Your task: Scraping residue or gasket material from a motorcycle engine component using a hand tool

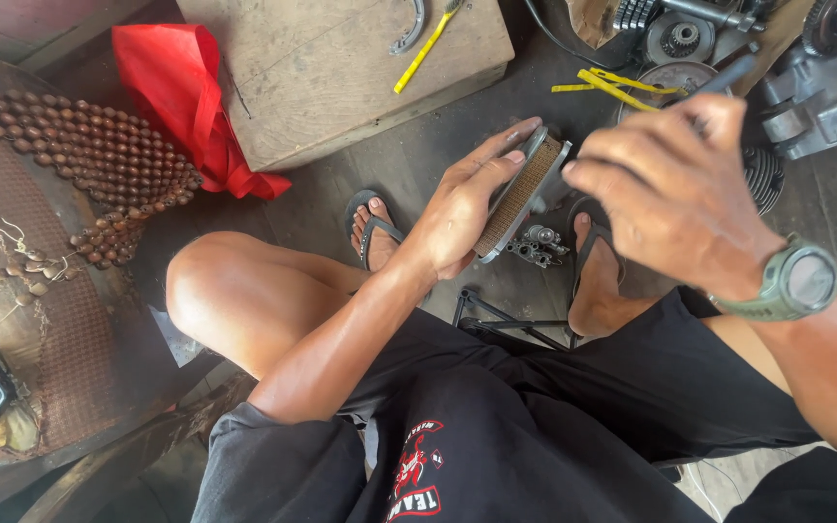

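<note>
Both hands raised above the knees, centre and right of frame.
Left hand [467,208]: fingers extended flat, thumb beneath, forearm rising from lower centre. Right hand [675,189]: fingers curled in a grip, back of hand upward, forearm entering from lower right.

A repair workshop: gears [680,39] and engine parts [825,92] on a grimy floor [418,165], wooden block [341,68].

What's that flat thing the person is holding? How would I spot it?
Start at the wooden board on the floor. Below its right corner, the left hand holds a flat rectangular part with a tan ribbed face and metal rim, unlike the round gears nearby.
</note>
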